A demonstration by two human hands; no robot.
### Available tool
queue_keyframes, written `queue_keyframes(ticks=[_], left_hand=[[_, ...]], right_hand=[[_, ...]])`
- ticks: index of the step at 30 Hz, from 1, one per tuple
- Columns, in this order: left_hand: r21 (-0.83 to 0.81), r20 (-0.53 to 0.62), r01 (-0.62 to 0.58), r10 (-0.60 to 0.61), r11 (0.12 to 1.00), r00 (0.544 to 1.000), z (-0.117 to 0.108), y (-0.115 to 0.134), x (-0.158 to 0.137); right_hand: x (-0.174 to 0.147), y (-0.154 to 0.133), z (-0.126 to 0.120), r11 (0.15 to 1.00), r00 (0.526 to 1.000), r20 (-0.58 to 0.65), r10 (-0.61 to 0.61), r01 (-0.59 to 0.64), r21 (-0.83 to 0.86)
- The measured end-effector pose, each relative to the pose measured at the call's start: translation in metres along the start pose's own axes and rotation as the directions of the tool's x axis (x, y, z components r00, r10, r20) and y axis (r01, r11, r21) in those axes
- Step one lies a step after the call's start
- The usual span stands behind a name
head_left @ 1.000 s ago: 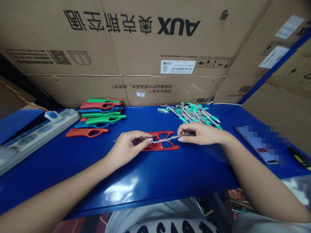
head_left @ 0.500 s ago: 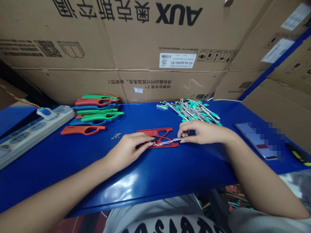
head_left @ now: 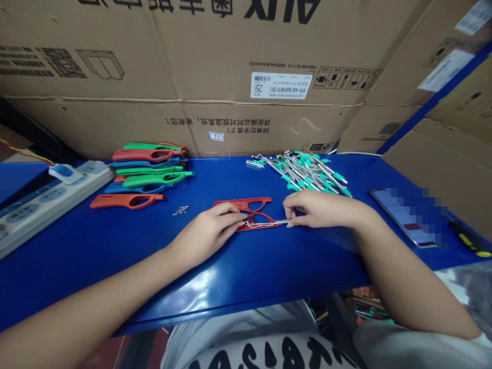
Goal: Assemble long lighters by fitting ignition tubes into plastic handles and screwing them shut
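Two red lighter casing halves (head_left: 243, 201) lie side by side on the blue table, inner faces up. Over the nearer half (head_left: 263, 227), my left hand (head_left: 213, 225) pinches a small black igniter piece (head_left: 246, 219), mostly covered by the fingertips. A white wire (head_left: 250, 225) runs from there toward a thin metal tube (head_left: 281, 222). My right hand (head_left: 313, 209) is closed on the tube's far end, at the casing's narrow tip. Whether the tube sits in the casing groove, I cannot tell.
Several assembled lighters (head_left: 149, 179) in red, green and blue are stacked at the left, near small screws (head_left: 180, 210) and a power strip (head_left: 49, 195). Metal tubes with green parts (head_left: 307, 171) are heaped behind my right hand. A phone (head_left: 402, 218) lies right; cardboard (head_left: 215, 66) stands behind.
The metal tube has come into line with the tip of the nearer casing half, and the wire lies closer along it. Both hands keep their pinch. The camera view has shifted slightly.
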State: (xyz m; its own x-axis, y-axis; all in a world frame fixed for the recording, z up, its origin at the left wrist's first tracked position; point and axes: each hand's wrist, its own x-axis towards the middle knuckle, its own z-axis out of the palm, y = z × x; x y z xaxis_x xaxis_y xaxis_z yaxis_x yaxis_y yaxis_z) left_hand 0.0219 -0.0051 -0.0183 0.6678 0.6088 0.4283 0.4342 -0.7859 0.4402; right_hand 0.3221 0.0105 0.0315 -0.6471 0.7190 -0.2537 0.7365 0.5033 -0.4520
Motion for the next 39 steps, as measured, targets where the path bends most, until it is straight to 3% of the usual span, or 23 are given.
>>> queue_keyframes(ticks=[5,10,17,25,39], left_hand=[[0.027,0.004,-0.009,0.009,1.000,1.000,0.001,0.000,0.001],[0.020,0.007,-0.006,0.006,1.000,1.000,0.001,-0.003,-0.001],[-0.006,0.004,-0.004,0.004,1.000,1.000,0.001,-0.005,-0.002],[0.034,0.014,-0.026,0.025,0.999,1.000,-0.002,-0.002,-0.002],[0.033,0.100,0.088,-0.091,0.996,0.991,-0.006,0.002,-0.005]], right_hand=[[0.001,-0.005,0.000,0.998,0.998,-0.001,0.066,-0.066,0.018],[0.003,-0.005,0.002,0.999,0.998,-0.054,0.034,-0.032,0.037],[0.011,-0.003,0.006,0.994,0.994,-0.054,0.097,-0.093,0.061],[0.012,-0.019,0.014,0.977,0.967,-0.163,-0.196,0.206,0.051],[0.019,-0.038,0.034,0.977,0.965,-0.174,-0.195,0.177,-0.116]])
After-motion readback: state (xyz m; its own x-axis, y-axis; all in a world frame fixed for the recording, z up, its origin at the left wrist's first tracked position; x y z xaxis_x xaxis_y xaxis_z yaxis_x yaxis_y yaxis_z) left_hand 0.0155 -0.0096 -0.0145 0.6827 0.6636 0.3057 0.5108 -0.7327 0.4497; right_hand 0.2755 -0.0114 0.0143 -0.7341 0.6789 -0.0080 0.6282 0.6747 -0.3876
